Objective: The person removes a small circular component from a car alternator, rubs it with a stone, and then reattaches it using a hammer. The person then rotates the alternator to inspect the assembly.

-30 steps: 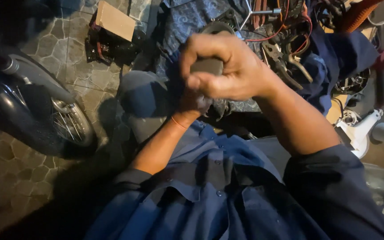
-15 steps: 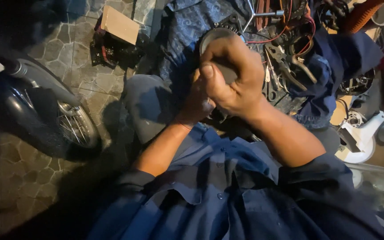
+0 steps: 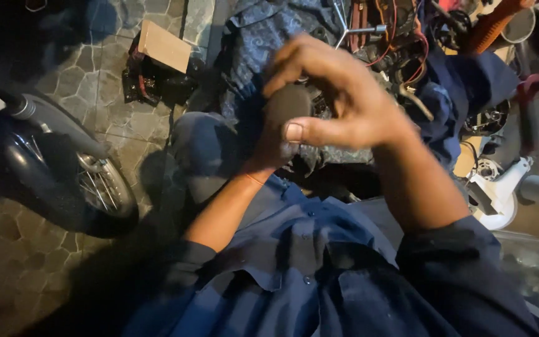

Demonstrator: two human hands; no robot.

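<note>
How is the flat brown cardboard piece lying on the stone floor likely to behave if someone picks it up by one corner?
The cardboard piece looks thin and flat, so it is probably light. It may flex slightly yet hold its shape, as its edges look straight. It rests on dark clutter, so a push might tip it off rather than slide it.

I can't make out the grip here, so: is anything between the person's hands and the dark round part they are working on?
Nothing visible. The left hand holds the dark round part from below, and the right hand arches over it, fingers spread, thumb alongside. Whether the right hand touches it cannot be told.
</note>
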